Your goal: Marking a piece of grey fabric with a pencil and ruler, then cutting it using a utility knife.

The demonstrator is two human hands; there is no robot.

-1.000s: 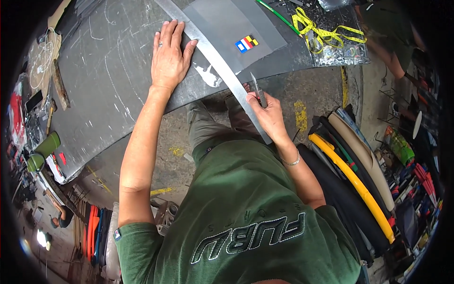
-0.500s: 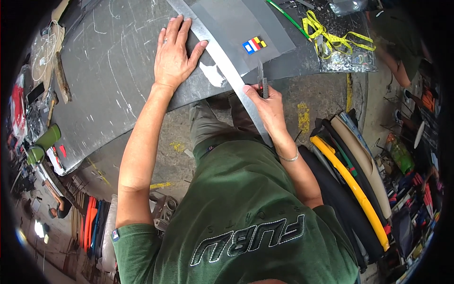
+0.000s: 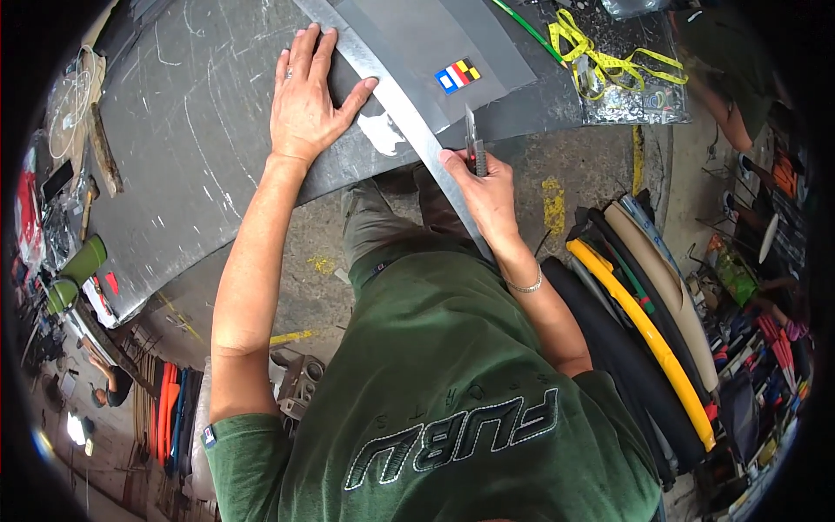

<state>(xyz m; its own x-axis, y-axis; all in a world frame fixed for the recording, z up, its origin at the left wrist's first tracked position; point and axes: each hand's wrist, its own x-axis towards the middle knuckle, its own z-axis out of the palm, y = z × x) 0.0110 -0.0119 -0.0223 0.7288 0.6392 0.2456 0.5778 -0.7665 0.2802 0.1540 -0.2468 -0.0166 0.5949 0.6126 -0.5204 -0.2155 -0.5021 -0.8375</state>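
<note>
A long metal straightedge (image 3: 396,103) runs from the far edge of the picture across the dark table and past its near edge toward my waist. My left hand (image 3: 306,109) lies flat beside it with fingers stretched, its thumb at the strip's left edge. In my right hand (image 3: 489,193) is a utility knife (image 3: 474,150), blade pointing away from me; the thumb of that hand touches the straightedge. To the strip's right lies a grey sheet (image 3: 435,43) bearing a small multicoloured patch (image 3: 457,76). A torn white patch (image 3: 379,132) shows left of the strip.
A yellow tape measure (image 3: 600,65) lies tangled at the far right, beside a green pencil (image 3: 528,30). Rolls of material, one yellow (image 3: 648,322), stand right of my body. A phone (image 3: 58,178) and a wooden stick (image 3: 106,150) are at the left. Another person's arm (image 3: 726,113) shows at far right.
The whole scene has shifted slightly left and up in the picture. My left hand stays flat by the straightedge, and the right still grips the utility knife near it.
</note>
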